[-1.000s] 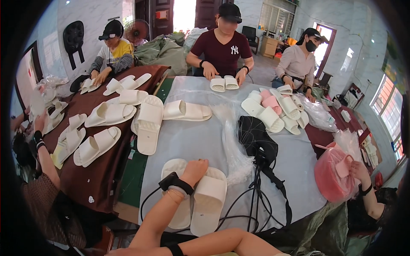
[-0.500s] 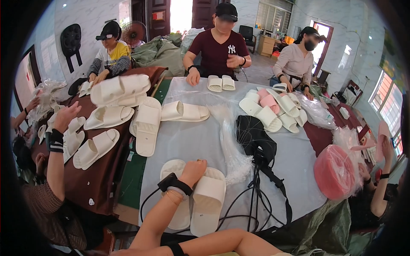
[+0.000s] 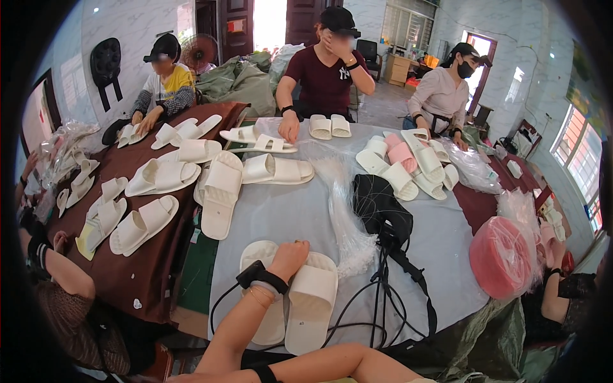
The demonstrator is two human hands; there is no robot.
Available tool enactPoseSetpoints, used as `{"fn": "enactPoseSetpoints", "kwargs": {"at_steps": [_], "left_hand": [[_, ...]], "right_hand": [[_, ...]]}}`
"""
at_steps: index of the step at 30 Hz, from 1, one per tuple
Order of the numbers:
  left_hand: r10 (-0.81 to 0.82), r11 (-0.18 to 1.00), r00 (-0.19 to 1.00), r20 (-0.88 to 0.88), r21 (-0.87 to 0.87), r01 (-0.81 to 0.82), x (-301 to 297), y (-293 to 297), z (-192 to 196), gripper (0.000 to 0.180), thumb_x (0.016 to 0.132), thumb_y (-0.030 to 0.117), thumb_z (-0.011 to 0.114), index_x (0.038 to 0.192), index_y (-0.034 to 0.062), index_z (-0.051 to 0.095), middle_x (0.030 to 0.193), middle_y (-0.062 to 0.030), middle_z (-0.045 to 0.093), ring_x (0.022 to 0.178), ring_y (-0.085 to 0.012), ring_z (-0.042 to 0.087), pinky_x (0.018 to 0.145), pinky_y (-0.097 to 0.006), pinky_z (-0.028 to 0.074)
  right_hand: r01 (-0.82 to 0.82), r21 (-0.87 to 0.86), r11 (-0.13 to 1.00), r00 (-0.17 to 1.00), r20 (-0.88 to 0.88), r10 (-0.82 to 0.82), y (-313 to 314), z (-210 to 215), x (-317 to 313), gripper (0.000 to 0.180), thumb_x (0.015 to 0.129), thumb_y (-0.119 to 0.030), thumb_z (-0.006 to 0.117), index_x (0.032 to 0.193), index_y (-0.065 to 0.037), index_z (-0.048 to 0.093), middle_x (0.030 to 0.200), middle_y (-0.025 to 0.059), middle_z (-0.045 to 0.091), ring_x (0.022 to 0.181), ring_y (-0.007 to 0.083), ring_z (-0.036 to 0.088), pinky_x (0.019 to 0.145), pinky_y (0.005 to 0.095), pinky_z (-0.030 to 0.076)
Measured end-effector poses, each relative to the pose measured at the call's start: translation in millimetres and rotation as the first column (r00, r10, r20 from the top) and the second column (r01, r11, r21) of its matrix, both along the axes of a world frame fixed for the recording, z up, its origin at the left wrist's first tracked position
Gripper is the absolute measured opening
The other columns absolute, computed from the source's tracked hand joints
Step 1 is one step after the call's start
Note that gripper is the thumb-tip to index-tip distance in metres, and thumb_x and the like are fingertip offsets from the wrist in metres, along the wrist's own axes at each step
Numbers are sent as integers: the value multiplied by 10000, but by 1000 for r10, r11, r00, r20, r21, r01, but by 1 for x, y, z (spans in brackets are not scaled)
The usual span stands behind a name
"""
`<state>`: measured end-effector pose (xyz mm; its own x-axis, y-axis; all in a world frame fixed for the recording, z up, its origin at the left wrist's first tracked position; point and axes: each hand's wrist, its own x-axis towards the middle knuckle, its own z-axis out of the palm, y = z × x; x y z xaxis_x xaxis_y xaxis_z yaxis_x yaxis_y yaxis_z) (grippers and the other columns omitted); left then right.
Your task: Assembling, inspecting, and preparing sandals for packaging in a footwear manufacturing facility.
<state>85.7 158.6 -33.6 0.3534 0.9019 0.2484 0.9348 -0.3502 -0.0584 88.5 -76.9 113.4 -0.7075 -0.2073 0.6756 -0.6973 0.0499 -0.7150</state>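
On the grey-covered table before me lies a pair of white slippers, the left slipper partly under my arm and the right slipper in fuller view. My left hand rests over the strap of the left slipper, beside the right one. Its fingers are curled under, and what they hold, if anything, is hidden. A black strap with a small device circles that wrist. My right forearm crosses the bottom of the view; past its black wristband, my right hand is mostly cut off beside my left elbow.
More white slippers lie ahead left, several on the brown cloth. A clear plastic bundle, a black bag and cables sit right of centre. Beyond are piled white and pink slippers; a wrapped pink roll stands right. Co-workers surround the table.
The blurred white slippers at left have gone; another pair lies near the person opposite, who now raises a hand. The left co-worker's arm and the right co-worker's pink slipper are lower. My hands stay put.
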Motion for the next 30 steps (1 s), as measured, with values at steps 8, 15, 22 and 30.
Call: {"fn": "enactPoseSetpoints", "kwargs": {"at_steps": [8,15,22,30], "left_hand": [[-18,1000,1000,1,-24,18,-2,1,-2,61,777,86,495,814,41,515,731,-119,596,626,-261,628,515,-326,505],[10,1000,1000,-26,19,-9,0,0,-2,40,767,86,508,773,54,531,705,-100,607,624,-234,633,531,-299,507],[-12,1000,1000,-12,18,13,-1,2,-2,41,768,85,507,775,52,530,705,-102,606,622,-239,634,527,-298,508],[-1,1000,1000,3,5,1,-1,0,-1,47,767,80,503,776,43,530,702,-111,605,623,-251,635,524,-312,510]], "right_hand": [[2,-40,999,999,49,0,-2,2,2,390,830,-381,562,769,0,621,774,177,596,734,319,581,618,368,467],[3,56,998,992,127,-10,1,2,3,393,838,-380,548,819,0,649,837,185,609,760,319,587,655,371,466],[-46,-68,997,999,-13,45,-3,-1,0,395,822,-391,569,772,-2,618,792,180,593,737,316,582,629,356,466],[-31,150,988,985,175,4,6,9,6,389,825,-374,572,837,10,633,853,171,615,752,309,593,630,358,474]]}}
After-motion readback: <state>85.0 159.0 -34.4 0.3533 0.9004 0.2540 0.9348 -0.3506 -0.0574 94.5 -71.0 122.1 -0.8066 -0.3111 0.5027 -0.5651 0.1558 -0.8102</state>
